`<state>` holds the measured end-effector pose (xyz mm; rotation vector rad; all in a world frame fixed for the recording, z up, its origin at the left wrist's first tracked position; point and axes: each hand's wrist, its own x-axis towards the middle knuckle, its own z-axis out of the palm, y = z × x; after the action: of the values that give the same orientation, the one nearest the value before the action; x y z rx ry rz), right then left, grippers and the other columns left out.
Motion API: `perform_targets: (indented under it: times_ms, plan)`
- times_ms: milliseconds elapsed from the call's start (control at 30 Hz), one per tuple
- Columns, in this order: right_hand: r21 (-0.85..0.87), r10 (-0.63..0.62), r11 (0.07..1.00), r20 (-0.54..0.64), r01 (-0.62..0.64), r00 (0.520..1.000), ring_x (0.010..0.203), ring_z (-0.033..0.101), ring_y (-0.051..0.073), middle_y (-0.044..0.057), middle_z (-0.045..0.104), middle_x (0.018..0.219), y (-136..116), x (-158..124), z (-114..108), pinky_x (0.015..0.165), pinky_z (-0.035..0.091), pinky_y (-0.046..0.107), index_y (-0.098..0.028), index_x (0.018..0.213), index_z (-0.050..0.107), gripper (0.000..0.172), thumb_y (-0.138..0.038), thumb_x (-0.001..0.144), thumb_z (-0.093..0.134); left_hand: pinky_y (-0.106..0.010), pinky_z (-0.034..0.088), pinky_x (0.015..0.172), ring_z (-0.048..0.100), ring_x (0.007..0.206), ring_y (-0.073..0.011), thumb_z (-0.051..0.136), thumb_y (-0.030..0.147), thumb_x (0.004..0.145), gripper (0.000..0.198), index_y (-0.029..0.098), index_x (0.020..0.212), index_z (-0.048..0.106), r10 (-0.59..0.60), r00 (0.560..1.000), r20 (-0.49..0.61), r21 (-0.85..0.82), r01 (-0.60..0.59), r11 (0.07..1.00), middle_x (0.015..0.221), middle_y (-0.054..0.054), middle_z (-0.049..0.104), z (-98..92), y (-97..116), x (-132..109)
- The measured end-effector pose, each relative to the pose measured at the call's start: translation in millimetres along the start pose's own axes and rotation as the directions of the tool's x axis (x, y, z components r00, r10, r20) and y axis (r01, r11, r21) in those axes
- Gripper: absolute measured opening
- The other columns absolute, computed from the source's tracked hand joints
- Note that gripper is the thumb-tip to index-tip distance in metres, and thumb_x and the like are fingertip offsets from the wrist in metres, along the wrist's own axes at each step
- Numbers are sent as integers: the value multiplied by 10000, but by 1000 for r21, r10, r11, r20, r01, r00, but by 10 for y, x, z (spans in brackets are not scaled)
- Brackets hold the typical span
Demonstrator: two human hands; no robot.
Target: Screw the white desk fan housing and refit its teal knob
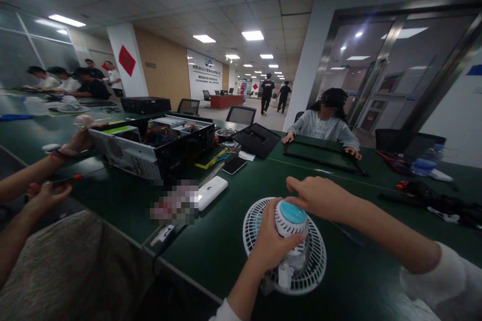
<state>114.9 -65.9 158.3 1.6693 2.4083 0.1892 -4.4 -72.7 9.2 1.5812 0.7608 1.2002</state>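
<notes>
A small white fan [320, 266] lies grille-down on the green table in front of me, its motor housing pointing up with a light-blue round cap [292, 212] on top. My left hand [273, 241] is wrapped around the housing from the near left, thumb across its front. From the right, my right hand [320, 194] reaches over the far edge of the cap, fingers bent and touching it; some of its fingertips are hidden behind the housing. A white stand piece [285, 277] shows at the lower side of the fan.
To the left, another person's hands [48, 198] hold a screwdriver beside an opened computer case [150, 148]. A white power bank [213, 193], a phone [234, 165] and wires lie between us. Across the table, a person [327, 123] holds a black frame [324, 156]. A water bottle [427, 160] stands right.
</notes>
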Motion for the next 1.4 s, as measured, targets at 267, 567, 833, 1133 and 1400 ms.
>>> perform_targets:
  times_ms: [267, 567, 833, 1133, 1400]
  plan:
    - [151, 171, 973, 25, -173, 985, 805, 632, 239, 121, 662, 891, -173, 36, 138, 613, 379, 289, -135, 1049, 492, 260, -153, 796, 435, -404, 300, 1048, 414, 1210, -270, 729, 234, 659, 698, 215, 1266, 384, -11, 1000, 5, 7, 11, 1000, 1305, -88, 450, 11, 48, -3]
    - [268, -124, 957, 34, 111, 992, 904, 585, 193, 68, 608, 1024, 135, -61, -59, 755, 417, 293, -208, 989, 605, 204, -224, 806, 517, -418, 282, 1051, 397, 1223, -294, 737, 300, 644, 729, 206, 1274, 382, -8, 1000, -3, 43, 8, 999, 1316, -102, 443, 3, 23, 8]
    - [216, -319, 928, 30, 305, 947, 988, 549, 228, 90, 598, 1029, 142, -44, 39, 842, 415, 349, -160, 913, 655, 158, -180, 774, 583, -396, 313, 1025, 422, 1192, -277, 733, 309, 660, 708, 202, 1266, 383, 8, 1000, -1, 30, -8, 1000, 1282, -95, 463, -13, 46, 2]
    - [-21, -162, 986, 64, 163, 985, 839, 636, 247, 125, 658, 924, -74, -67, -24, 696, 452, 332, -130, 900, 618, 143, -180, 840, 499, -412, 308, 1032, 426, 1198, -279, 724, 268, 664, 707, 213, 1274, 370, -7, 1000, -12, 26, 8, 1000, 1298, -94, 453, 24, 55, -2]
    - [6, 104, 995, -13, -104, 995, 773, 666, 302, 166, 676, 829, -273, -37, 100, 585, 442, 329, -101, 1108, 480, 278, -119, 843, 399, -416, 303, 1036, 417, 1204, -283, 729, 233, 654, 705, 212, 1265, 378, -4, 1000, -27, 52, 5, 999, 1294, -93, 461, 47, 22, 1]
